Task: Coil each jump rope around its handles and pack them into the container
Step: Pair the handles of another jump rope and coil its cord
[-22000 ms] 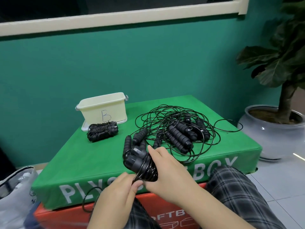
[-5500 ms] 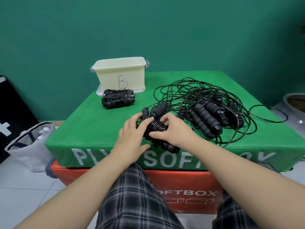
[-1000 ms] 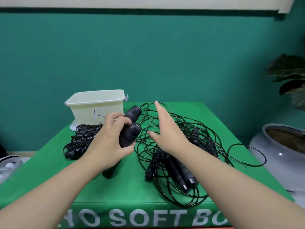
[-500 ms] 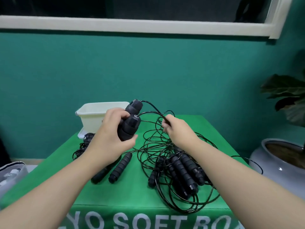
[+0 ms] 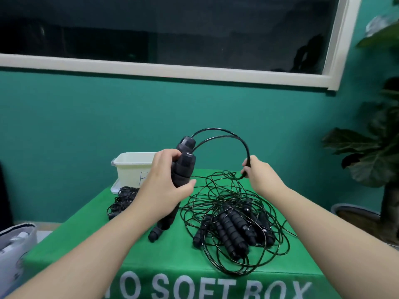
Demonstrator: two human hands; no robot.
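A person's two bare arms reach forward over a green soft box (image 5: 151, 251) with white lettering on its near face. The left hand (image 5: 164, 186) grips a pair of black handles (image 5: 183, 167), held upright side by side above the box. Two strands of black rope (image 5: 226, 135) arch from the handle tops over to the right hand (image 5: 258, 175), whose fingers pinch the rope and lift it. Below, on the right half of the box, lies a loose tangle (image 5: 233, 221) of more ropes and black handles. A single handle (image 5: 160, 227) lies on the box near the left wrist. At the far left of the box sits a cream container (image 5: 131, 167), open, with a coiled rope bundle (image 5: 121, 200) lying just in front of it. Behind everything stands a teal wall (image 5: 86, 126) with a white-framed dark window (image 5: 162, 33) above. A leafy plant (image 5: 375, 152) stands at the right, and a pale bag (image 5: 15, 244) sits low at the left.
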